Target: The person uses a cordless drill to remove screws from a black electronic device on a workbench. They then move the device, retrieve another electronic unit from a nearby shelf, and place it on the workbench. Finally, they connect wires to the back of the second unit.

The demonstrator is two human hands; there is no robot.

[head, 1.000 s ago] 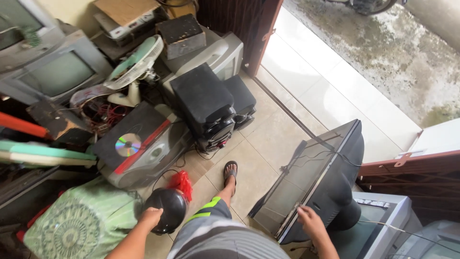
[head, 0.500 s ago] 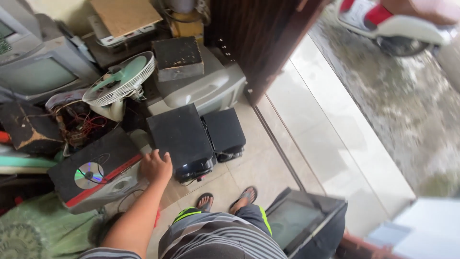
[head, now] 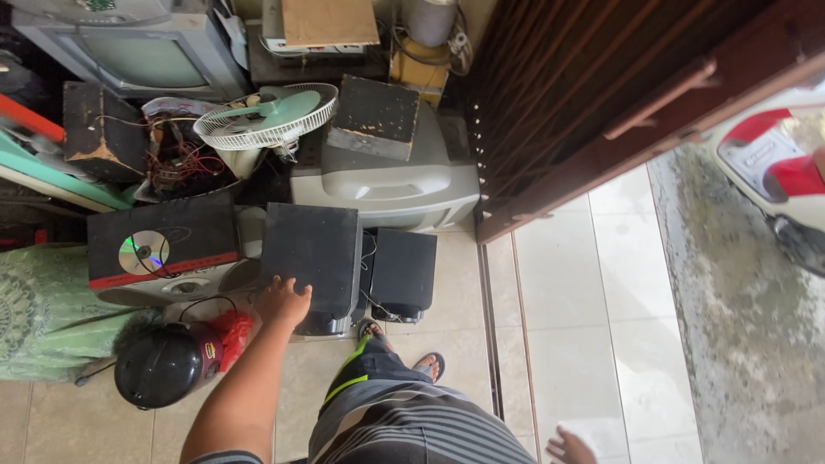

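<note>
Landmark: large black speaker (head: 314,258), standing on the tiled floor (head: 559,283).
Left hand (head: 282,302): rests on the speaker's near left edge, grip loose, fingers spread, holding nothing.
Right hand (head: 569,447): low, well right of the speaker, fingers open and empty.
Right of speaker: smaller black speaker (head: 402,271), touching.
Left: disc player (head: 163,249); black helmet (head: 163,365) nearer.
Behind: grey television (head: 387,176), fan (head: 266,116).

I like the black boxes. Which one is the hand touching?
The left hand touches the big black speaker; the smaller black speaker sits to its right, untouched.
</note>
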